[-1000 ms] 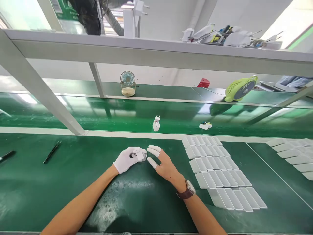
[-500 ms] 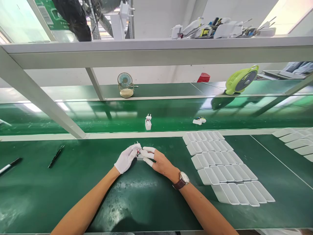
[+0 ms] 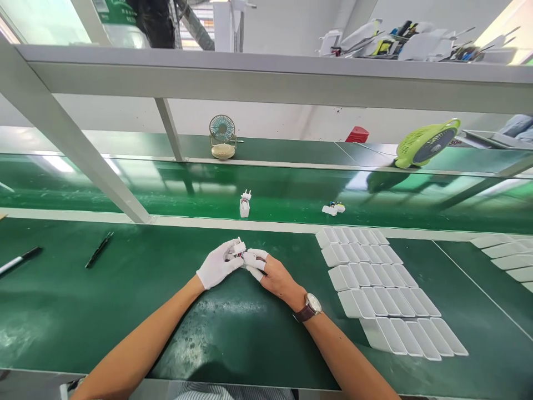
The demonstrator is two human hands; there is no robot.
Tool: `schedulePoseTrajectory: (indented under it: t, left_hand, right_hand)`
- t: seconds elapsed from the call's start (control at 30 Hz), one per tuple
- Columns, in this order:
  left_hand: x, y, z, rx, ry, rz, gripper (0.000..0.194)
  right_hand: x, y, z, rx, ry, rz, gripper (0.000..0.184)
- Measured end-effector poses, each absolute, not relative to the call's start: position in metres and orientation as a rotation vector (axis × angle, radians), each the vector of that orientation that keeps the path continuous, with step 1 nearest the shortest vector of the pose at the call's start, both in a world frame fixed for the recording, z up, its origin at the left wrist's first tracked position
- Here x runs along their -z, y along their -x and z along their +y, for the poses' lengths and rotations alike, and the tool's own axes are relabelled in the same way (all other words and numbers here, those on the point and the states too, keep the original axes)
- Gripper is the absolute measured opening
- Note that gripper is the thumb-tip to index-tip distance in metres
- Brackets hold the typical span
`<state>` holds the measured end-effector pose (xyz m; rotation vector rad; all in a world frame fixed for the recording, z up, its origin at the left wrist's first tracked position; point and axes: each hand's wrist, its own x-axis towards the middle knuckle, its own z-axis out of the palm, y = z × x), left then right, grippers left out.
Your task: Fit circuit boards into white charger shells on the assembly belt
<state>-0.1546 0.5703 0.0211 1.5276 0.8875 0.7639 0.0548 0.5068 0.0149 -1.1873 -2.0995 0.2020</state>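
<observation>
Between my hands is a small white plug housing (image 3: 240, 248) with prongs at its top and thin red and dark wires; fingers cover much of it. My left hand (image 3: 219, 265), in a white glove, is closed around its left side. My right hand (image 3: 278, 276), with white covers on its fingertips and a watch at the wrist, pinches it from the right. Both hands are just above the green worktop (image 3: 233, 333). Beyond them, on the green belt (image 3: 283, 194), stands a similar white plug housing (image 3: 245, 205) with prongs and wires.
Rows of white plastic shells (image 3: 389, 289) lie to the right, with more shells (image 3: 508, 253) farther out. Two pens, one black (image 3: 99, 250), lie left. On the belt is a small white part with wiring (image 3: 333, 208). A metal frame (image 3: 250, 80) crosses above; a green fan (image 3: 427, 143) stands behind.
The plug housing has been tilted and raised slightly between my hands, my left fingers now farther around it. The parts on the belt have moved left. My view has shifted a little.
</observation>
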Motion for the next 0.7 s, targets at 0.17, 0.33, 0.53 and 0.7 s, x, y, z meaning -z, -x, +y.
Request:
schedulePoseTrajectory:
  t: [0.17, 0.33, 0.53, 0.7]
  left_hand:
    - [-0.012, 0.158, 0.57, -0.861, -1.46, 0.809, 0.085]
    - [-0.012, 0.158, 0.566, -0.889, -1.557, 0.856, 0.102]
    - [-0.017, 0.158, 0.565, -0.835, -1.612, 0.869, 0.095]
    - [-0.015, 0.158, 0.564, -0.86, -1.619, 0.812, 0.11]
  right_hand:
    - [-0.03, -0.052, 0.503, -0.137, 1.214, -1.974, 0.038]
    - [-0.023, -0.042, 0.501, -0.164, 1.237, -2.032, 0.036]
    - [-0.022, -0.041, 0.501, -0.202, 1.247, -2.038, 0.035]
    - [-0.03, -0.046, 0.499, -0.125, 1.257, -1.881, 0.039]
